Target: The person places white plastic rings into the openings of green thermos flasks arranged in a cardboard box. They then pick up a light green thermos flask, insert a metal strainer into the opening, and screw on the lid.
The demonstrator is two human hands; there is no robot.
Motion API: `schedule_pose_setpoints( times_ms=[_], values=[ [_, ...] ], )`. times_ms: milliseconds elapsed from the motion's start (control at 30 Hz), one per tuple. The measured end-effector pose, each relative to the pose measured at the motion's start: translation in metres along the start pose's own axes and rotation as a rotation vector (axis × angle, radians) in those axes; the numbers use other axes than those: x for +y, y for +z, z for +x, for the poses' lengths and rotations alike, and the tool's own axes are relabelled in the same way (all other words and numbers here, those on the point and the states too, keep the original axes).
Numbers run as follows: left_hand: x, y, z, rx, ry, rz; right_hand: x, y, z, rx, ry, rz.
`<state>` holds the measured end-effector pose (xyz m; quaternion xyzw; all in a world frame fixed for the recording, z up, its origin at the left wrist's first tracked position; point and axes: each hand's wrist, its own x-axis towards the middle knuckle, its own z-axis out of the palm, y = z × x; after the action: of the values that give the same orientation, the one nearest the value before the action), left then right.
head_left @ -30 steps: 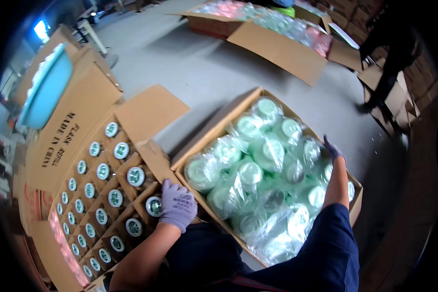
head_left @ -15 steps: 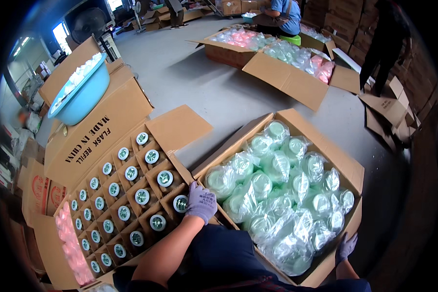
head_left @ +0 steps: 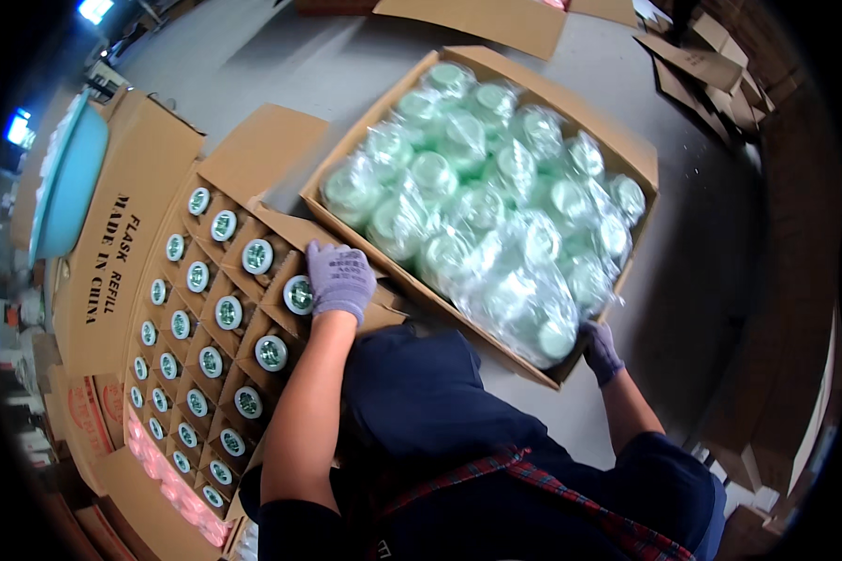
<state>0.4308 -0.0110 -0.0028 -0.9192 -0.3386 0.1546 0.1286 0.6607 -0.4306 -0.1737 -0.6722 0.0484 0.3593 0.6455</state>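
My left hand (head_left: 341,280), in a grey-purple knit glove, is closed over the right edge of a divided carton (head_left: 281,224), beside a corner compartment. Its fingertips are partly hidden. Round items with white rings and shiny green centres (head_left: 228,312) stand in the cardboard compartments. To the right is an open carton (head_left: 421,295) full of pale green round-topped pieces (head_left: 482,206) in clear plastic bags. My right hand (head_left: 603,352), gloved likewise, grips this carton near its closest right corner. Its fingers are partly hidden by the carton wall.
A blue basin (head_left: 73,182) with white pieces is at far left, by the divided carton's raised flap (head_left: 126,252). Pink wrapped pieces (head_left: 173,486) line the carton's left side. Flattened cardboard (head_left: 702,65) lies at back right. Another open carton (head_left: 477,21) stands at the back.
The carton of bagged green pieces has shifted away from me along the divided carton's side, with my right hand still on it. My left hand stays at the divided carton's edge. The view has tilted down.
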Motion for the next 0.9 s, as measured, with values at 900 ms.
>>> schedule_pose_setpoints(
  times_ms=[900],
  values=[
    [0.003, 0.002, -0.015, 0.124, 0.052, -0.052, -0.203, 0.192, -0.010, -0.113, -0.665, -0.595]
  ],
)
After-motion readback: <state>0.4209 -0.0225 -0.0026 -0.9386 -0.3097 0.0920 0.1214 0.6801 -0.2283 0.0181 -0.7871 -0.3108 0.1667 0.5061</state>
